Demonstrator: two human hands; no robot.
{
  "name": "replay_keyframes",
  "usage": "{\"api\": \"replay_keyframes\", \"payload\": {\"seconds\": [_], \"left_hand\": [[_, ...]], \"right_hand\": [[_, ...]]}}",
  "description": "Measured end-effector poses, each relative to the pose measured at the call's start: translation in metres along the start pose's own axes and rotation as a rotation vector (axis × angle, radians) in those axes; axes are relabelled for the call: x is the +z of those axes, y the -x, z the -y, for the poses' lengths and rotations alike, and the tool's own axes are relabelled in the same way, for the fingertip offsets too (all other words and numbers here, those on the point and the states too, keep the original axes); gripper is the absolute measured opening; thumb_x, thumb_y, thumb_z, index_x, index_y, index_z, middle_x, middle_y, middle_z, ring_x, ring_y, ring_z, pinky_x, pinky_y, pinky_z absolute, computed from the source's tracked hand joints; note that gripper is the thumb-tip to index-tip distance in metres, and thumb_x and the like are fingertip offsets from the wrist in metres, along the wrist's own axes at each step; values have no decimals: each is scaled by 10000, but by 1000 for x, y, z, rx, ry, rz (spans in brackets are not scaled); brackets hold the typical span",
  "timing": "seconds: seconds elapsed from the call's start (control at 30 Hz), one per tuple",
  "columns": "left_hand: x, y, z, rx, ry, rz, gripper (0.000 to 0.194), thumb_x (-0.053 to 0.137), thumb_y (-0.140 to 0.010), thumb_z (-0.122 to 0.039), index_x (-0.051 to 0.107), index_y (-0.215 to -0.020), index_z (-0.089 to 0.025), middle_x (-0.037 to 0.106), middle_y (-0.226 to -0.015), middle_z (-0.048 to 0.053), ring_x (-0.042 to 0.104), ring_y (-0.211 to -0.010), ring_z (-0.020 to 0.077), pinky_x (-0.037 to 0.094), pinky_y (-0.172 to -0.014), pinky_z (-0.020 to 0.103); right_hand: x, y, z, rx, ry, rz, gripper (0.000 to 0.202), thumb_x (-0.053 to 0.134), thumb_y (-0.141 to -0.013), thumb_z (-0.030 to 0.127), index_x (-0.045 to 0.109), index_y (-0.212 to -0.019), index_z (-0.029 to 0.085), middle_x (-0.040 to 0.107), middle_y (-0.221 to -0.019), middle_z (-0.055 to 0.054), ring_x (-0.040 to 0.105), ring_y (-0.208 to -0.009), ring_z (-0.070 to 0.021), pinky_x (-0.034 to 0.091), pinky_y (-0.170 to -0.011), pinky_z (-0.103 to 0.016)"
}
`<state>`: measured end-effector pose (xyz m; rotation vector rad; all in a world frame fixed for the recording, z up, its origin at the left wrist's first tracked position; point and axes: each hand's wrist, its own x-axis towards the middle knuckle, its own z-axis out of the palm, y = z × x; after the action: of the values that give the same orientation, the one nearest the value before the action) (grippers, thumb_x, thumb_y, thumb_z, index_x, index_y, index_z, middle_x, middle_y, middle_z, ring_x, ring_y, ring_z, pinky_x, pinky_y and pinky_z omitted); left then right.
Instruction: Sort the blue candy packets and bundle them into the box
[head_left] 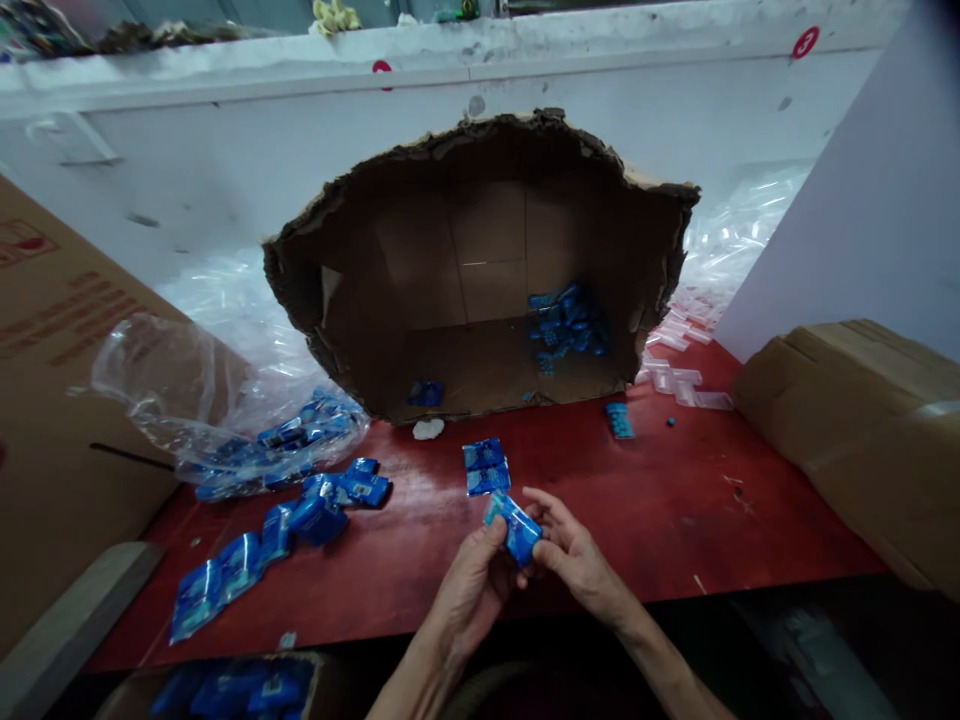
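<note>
The blue packet (pixel 521 537) is up in front of the person, above the near part of the red table (pixel 416 550), between both hands, so neither has any reach to make. Its long axis slants from upper left, on the far side, down to the lower right. The left hand (pixel 474 578) grips the far, left end under its thumb; the right hand (pixel 583 562) pinches the near, right end, its forefinger lifted away. Just beyond lies a flat pair of packets (pixel 486 467), then a ragged-mouthed carton (pixel 487 230) with a blue pile (pixel 571 325) inside at the right. Off to the left, a strip of packets (pixel 240 567) trails near a clear bag (pixel 161 375).
</note>
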<state>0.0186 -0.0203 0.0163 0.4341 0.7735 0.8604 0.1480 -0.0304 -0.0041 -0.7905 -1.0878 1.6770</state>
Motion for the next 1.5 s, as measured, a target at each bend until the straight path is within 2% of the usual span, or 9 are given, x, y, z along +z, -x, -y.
{"api": "replay_keyframes", "payload": {"seconds": [0.1, 0.23, 0.33, 0.43, 0.53, 0.63, 0.83, 0.93, 1.5], "left_hand": [[-9, 6, -6, 16, 34, -132, 286, 516, -742, -376, 598, -859, -128, 622, -632, 42, 556, -522, 130, 381, -423, 210], [-46, 20, -42, 221, 230, -419, 239, 443, -775, -405, 574, -806, -208, 601, -555, -11, 554, -479, 122, 435, -432, 221], [-76, 29, -75, 357, 381, -512, 442, 286, -815, -457, 574, -900, -132, 648, -747, 103, 610, -664, 175, 506, -529, 279], [-90, 30, -86, 307, 379, -611, 370, 330, -829, -331, 545, -971, -65, 635, -801, 136, 615, -725, 181, 518, -558, 273], [-84, 19, -68, 210, 207, -613, 153, 441, -776, -155, 558, -864, -112, 604, -635, 40, 603, -600, 131, 493, -539, 229], [-69, 2, -40, 126, -72, -568, 112, 511, -735, -210, 551, -812, -138, 553, -544, -3, 542, -473, 113, 433, -459, 221], [-60, -33, -18, 615, -1369, -547, 295, 515, -715, -237, 578, -1001, -211, 577, -1031, 94, 475, -995, 248, 354, -844, 394], [-65, -44, -17, 588, -1776, -532, 307, 459, -749, -225, 577, -1032, -237, 551, -1097, 99, 414, -1055, 272, 311, -865, 424], [-46, -50, -29, 388, -1916, -669, 466, 524, -689, -259, 443, -1141, -179, 550, -1025, 98, 453, -959, 265, 331, -731, 352]], "right_hand": [[-9, -10, -1, 36, 92, 104, 476, 545, -744, 352, 394, -1175, 218, 539, -857, -14, 547, -586, -98, 407, -517, -220], [-15, -39, 5, -64, 638, -83, 242, 451, -810, 292, 542, -1010, 189, 561, -877, -16, 525, -693, -101, 413, -645, -229], [-13, -68, 5, -136, 1168, -154, 222, 440, -831, 260, 546, -1020, 211, 558, -935, -19, 504, -848, -121, 374, -768, -230], [-8, -91, -4, -100, 1380, -173, 204, 479, -810, 263, 569, -989, 224, 551, -958, -44, 476, -896, -178, 344, -789, -292], [-4, -97, -18, -63, 1469, -186, 168, 442, -826, 230, 607, -851, 212, 557, -899, -59, 468, -864, -202, 326, -760, -318], [-1, -88, -28, -52, 1555, -173, 237, 360, -857, 188, 593, -824, 208, 559, -862, -61, 463, -839, -193, 315, -729, -301], [-1, -75, -24, -49, 1629, -117, 207, 379, -855, 220, 577, -796, 220, 564, -844, -28, 484, -800, -168, 316, -701, -268], [-1, -86, -18, -51, 1628, -119, 183, 395, -851, 256, 577, -839, 244, 565, -864, -8, 499, -799, -151, 326, -696, -250], [0, -126, -22, -110, 1754, -67, 227, 378, -791, 68, 587, -875, 96, 611, -875, -138, 534, -849, -223, 332, -761, -327]]}}
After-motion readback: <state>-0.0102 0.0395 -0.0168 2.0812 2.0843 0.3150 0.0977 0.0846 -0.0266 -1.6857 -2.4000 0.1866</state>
